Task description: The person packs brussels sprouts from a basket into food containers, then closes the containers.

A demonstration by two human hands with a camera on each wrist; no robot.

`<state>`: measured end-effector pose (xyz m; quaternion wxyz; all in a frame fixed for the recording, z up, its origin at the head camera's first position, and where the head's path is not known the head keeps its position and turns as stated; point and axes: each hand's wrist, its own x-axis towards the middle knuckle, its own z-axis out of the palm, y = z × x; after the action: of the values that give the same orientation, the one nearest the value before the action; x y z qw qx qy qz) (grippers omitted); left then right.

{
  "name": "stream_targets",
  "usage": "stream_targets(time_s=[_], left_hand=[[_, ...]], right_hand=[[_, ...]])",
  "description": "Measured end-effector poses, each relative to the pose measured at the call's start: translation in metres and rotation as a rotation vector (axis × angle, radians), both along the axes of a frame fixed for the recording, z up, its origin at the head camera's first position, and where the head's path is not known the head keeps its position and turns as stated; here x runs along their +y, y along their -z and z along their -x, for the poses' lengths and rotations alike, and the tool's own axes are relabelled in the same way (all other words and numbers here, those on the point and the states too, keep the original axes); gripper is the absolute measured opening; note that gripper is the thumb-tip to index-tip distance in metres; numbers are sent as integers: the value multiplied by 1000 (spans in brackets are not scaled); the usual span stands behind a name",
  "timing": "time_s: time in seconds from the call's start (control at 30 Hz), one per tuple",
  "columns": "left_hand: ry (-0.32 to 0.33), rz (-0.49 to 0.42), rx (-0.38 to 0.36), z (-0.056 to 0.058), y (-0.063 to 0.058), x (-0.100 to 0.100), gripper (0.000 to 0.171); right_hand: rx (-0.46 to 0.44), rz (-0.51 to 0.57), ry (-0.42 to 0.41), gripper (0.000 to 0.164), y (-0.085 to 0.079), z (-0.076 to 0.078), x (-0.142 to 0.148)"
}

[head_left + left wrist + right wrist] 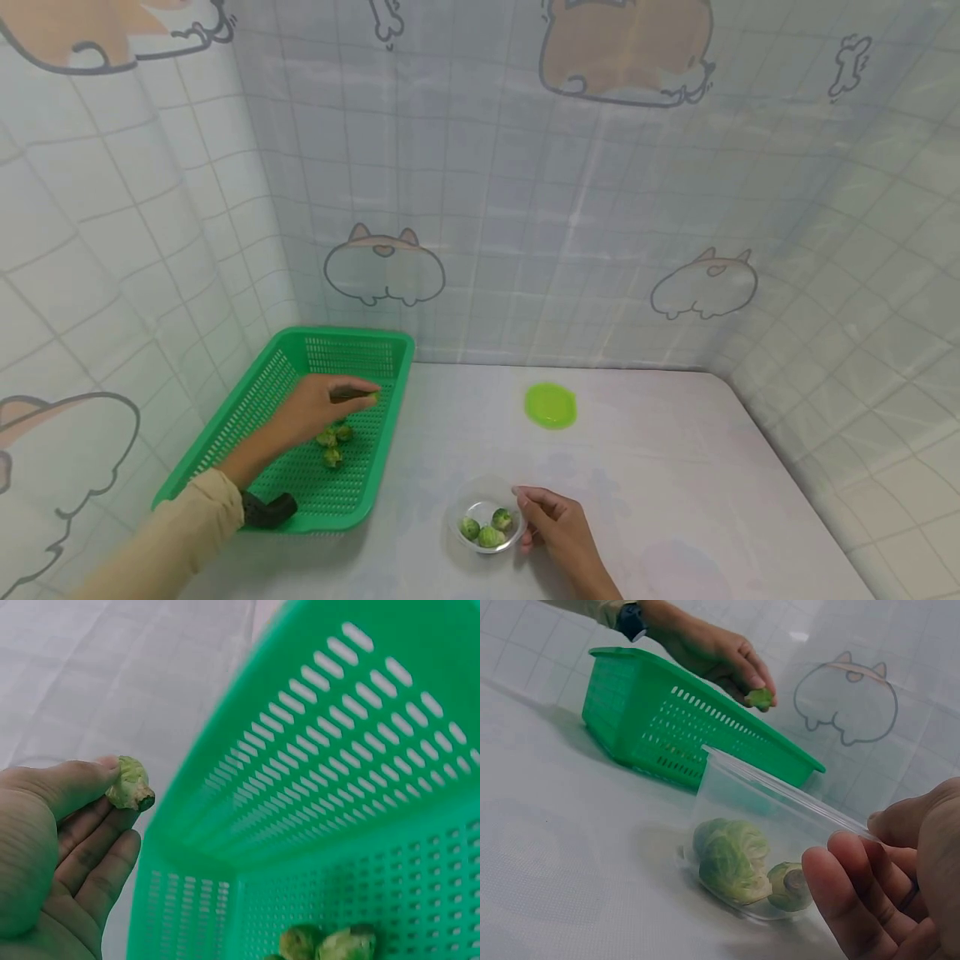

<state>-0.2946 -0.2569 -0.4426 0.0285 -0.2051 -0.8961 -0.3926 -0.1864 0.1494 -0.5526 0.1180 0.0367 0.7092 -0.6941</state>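
Observation:
My left hand [318, 406] is raised over the green basket [408, 367], pinching a Brussels sprout [131, 784] between thumb and fingers. Several more Brussels sprouts [333, 457] lie on the basket floor beneath that hand. At the front of the table stands a clear plastic tub [727, 776] holding a few Brussels sprouts [491, 536]. My right hand [558, 533] grips the tub's rim from the right, thumb on top and fingers beneath the edge, as the right wrist view shows.
A bright green round lid [551, 406] lies farther back on the white table [660, 467]. Tiled sheeting [495, 208] with cartoon dogs walls in the back and sides. The basket's raised side stands between the left hand's sprouts and the tub.

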Motion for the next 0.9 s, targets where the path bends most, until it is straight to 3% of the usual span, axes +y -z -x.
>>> stream_targets(time_s=[0.4, 0.9], left_hand=[[105, -116, -41, -12, -12, 30, 30], [224, -181, -108, -26, -8, 69, 23]], right_hand=[[6, 11, -13, 44, 3, 1, 2], [30, -3, -22, 44, 0, -2, 2]])
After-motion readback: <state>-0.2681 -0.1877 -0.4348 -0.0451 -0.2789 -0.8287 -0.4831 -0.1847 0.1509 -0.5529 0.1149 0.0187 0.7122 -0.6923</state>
